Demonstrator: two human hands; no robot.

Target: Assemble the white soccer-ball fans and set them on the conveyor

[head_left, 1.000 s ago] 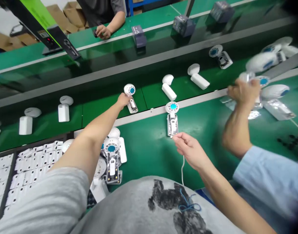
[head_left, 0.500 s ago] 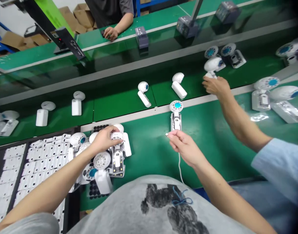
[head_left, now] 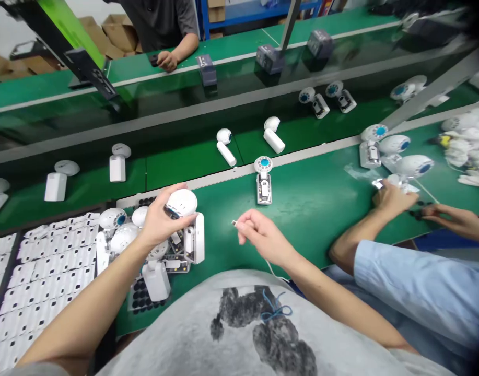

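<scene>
My left hand (head_left: 156,222) grips a white round-headed fan unit (head_left: 181,202), lifted slightly above a pile of similar white units (head_left: 145,245) on the green bench. My right hand (head_left: 263,237) pinches the small plug of a white cable (head_left: 234,223), held in the air between the pile and my body. One open unit with a blue-centred round head (head_left: 264,180) lies alone on the bench beyond my right hand, near the metal strip at the conveyor's edge.
A green conveyor (head_left: 176,156) carries several white units. A tray of white parts (head_left: 35,282) sits at the left. A co-worker in a blue sleeve (head_left: 419,287) handles units at the right. Another person's hand (head_left: 166,60) rests across the line.
My left hand came back from the conveyor to the pile and picked up a unit. My right hand drew the cable plug away from the lone unit. The co-worker's hand withdrew to the right.
</scene>
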